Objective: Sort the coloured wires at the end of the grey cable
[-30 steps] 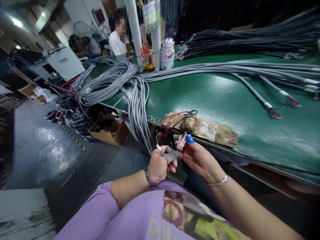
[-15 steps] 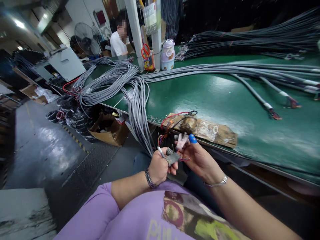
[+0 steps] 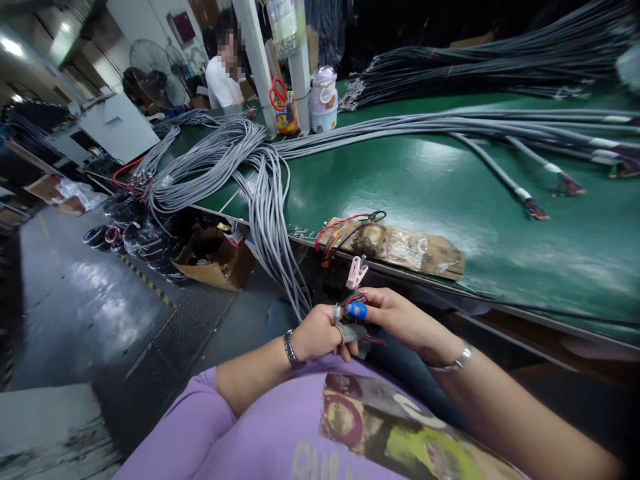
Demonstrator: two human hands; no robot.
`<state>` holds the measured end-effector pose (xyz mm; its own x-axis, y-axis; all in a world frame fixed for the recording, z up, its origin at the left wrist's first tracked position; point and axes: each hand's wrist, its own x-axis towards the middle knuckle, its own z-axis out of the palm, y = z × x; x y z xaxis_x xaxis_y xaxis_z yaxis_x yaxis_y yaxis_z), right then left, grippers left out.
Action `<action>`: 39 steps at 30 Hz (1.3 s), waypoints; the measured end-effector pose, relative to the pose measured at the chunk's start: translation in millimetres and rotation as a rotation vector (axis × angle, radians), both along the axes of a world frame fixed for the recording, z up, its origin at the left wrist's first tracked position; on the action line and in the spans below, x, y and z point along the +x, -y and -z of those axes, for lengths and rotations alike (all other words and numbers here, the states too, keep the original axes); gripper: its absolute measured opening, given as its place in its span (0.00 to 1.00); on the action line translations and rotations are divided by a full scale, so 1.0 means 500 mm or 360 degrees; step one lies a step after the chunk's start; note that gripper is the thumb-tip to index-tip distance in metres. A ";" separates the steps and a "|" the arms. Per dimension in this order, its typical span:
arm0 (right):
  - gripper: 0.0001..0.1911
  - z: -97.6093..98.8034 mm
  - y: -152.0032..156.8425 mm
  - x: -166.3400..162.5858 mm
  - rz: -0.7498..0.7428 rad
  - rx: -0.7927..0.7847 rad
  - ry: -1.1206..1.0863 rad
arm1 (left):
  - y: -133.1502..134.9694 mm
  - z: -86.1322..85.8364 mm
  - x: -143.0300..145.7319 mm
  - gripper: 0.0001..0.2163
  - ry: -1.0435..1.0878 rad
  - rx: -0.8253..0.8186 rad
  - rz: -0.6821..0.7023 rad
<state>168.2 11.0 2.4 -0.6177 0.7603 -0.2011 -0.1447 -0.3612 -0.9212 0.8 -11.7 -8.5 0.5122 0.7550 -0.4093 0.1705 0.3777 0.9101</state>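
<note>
My left hand is closed round the end of a grey cable, with a grey cover on one finger. My right hand pinches the coloured wires fanning out of that cable end; its fingertip wears a blue cap. Both hands meet just below the edge of the green table, over my lap. A pink clip hangs just above them at the table edge.
A thick bundle of grey cables drapes off the table down to my hands. Taped cardboard with red and black wires lies at the edge. More cables, a lilac jug and a post stand behind. A person sits far left; cardboard box on floor.
The pink clip has left my right hand and now hangs at the table edge. My right hand has dropped onto the coloured wires by my left hand. The view shifted slightly.
</note>
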 end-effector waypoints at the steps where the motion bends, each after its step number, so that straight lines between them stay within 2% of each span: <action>1: 0.16 0.007 0.001 0.005 0.0102 -0.0001 -0.0004 | -0.002 0.000 -0.001 0.16 0.0002 -0.0004 -0.0034; 4: 0.17 0.037 0.007 0.024 0.0468 -0.0109 -0.0075 | -0.005 0.006 -0.001 0.17 0.0078 -0.0001 -0.0312; 6: 0.19 0.054 0.018 0.032 0.0568 -0.0214 -0.0151 | -0.006 0.012 0.002 0.17 0.0145 0.0002 -0.0498; 8: 0.22 0.063 0.034 0.030 0.0603 -0.0196 -0.0125 | -0.007 0.016 0.007 0.17 0.0203 0.0006 -0.0614; 11: 0.17 0.063 0.055 0.011 0.0786 0.0026 0.0042 | -0.007 0.016 0.014 0.18 0.0258 0.0006 -0.0669; 14: 0.14 0.054 0.057 -0.007 0.0912 0.0182 0.0140 | -0.005 0.008 0.014 0.20 0.0251 -0.0013 -0.0507; 17: 0.14 0.040 0.046 -0.017 0.0782 0.0232 0.0168 | -0.001 -0.002 0.009 0.22 0.0178 -0.0009 -0.0250; 19: 0.14 0.031 0.038 -0.023 0.0689 0.0222 0.0132 | 0.001 -0.004 0.004 0.22 0.0141 0.0007 -0.0213; 21: 0.14 0.024 0.035 -0.030 0.0704 0.0210 0.0080 | 0.003 0.000 0.002 0.23 0.0157 0.0033 -0.0299; 25: 0.16 0.025 0.037 -0.036 0.0826 0.0180 0.0119 | 0.003 0.016 0.000 0.22 0.0308 0.0024 -0.0679; 28: 0.18 0.035 0.041 -0.028 0.0778 0.0172 0.0213 | 0.000 0.021 0.001 0.21 0.0396 -0.0034 -0.0870; 33: 0.17 0.044 0.034 -0.014 0.0693 0.0217 0.0239 | 0.001 0.023 -0.001 0.19 0.0407 -0.0021 -0.0823; 39: 0.16 0.020 0.016 -0.029 0.0530 0.0271 0.0218 | 0.007 0.038 -0.006 0.19 0.0320 0.0028 -0.0670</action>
<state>153.6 3.1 -7.5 -0.3078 0.9441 -0.1181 -0.0999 -0.1555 -0.9828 -2.1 -15.0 -27.3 0.2277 0.9202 -0.3185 -0.1744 0.3603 0.9164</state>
